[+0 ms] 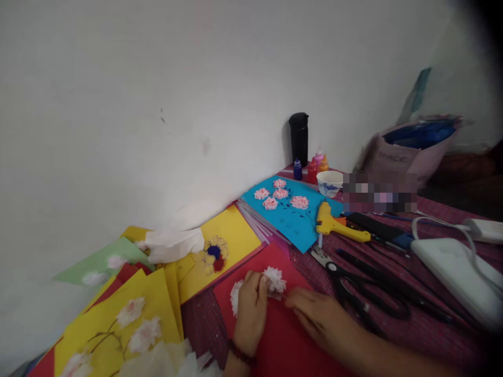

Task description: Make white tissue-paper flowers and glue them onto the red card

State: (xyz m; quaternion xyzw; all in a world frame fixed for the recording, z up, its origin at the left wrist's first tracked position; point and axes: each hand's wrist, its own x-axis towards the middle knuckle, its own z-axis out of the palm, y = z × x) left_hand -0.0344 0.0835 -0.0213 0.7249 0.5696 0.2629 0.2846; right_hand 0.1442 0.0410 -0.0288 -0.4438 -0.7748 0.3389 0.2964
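A red sheet of paper [275, 335] lies before me with white ruffled paper flowers on it. My left hand [253, 301] is closed beside the upper flower [275, 280], its fingertips at the petals; another white flower [234, 297] shows partly behind that hand. To the right of the upper flower, my right hand [310, 311] has its fingers pinched together close to the petals. Whatever lies between the fingers of either hand is too small and blurred to make out.
Yellow flower artwork [157, 298] lies left. Behind are a blue flower sheet [291, 230], a white bowl [330, 184], paint bottles [312, 172] and a black flask [299, 139]. Scissors [353, 283], a yellow glue gun [334, 225] and a white power strip [456, 277] are right.
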